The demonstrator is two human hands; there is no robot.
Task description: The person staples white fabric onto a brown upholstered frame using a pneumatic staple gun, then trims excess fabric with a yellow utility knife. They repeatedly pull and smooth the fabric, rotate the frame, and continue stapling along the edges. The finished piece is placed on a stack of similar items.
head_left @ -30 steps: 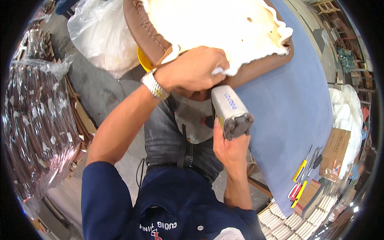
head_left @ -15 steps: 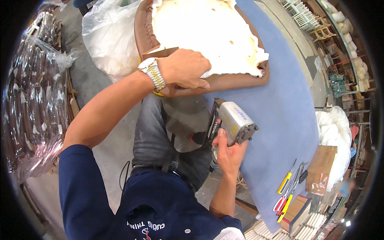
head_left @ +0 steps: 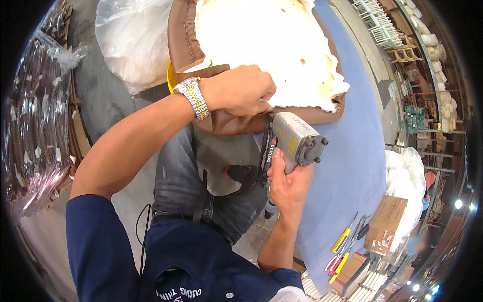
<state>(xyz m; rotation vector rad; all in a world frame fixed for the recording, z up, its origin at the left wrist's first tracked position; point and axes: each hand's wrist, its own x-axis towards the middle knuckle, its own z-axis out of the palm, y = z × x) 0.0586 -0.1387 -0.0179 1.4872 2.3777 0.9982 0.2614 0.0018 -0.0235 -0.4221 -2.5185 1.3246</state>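
A workshop with a grey floor (head_left: 95, 110) spreads around a smooth blue worktop (head_left: 347, 151). Partly over its far end lies the upholstered seat panel (head_left: 261, 40), underside up: pale, holed lining inside a rounded rim of brown leather-like cover (head_left: 312, 116), gathered in tight pleats along the left and ruffled at the right corner. The right hand (head_left: 292, 183) grips a boxy, metal-bodied staple gun (head_left: 297, 136), its nose close to the near rim; whether it touches is hidden. The left hand (head_left: 241, 90), fingers curled, pinches the material's edge just beside that nose. To staple well here, I'd pull the cover evenly, spread any pleats, press the nose square to the frame, and keep those fingertips clear of the firing line. Well apart, near the worktop's edge, lies a yellow-handled screwdriver (head_left: 341, 240).
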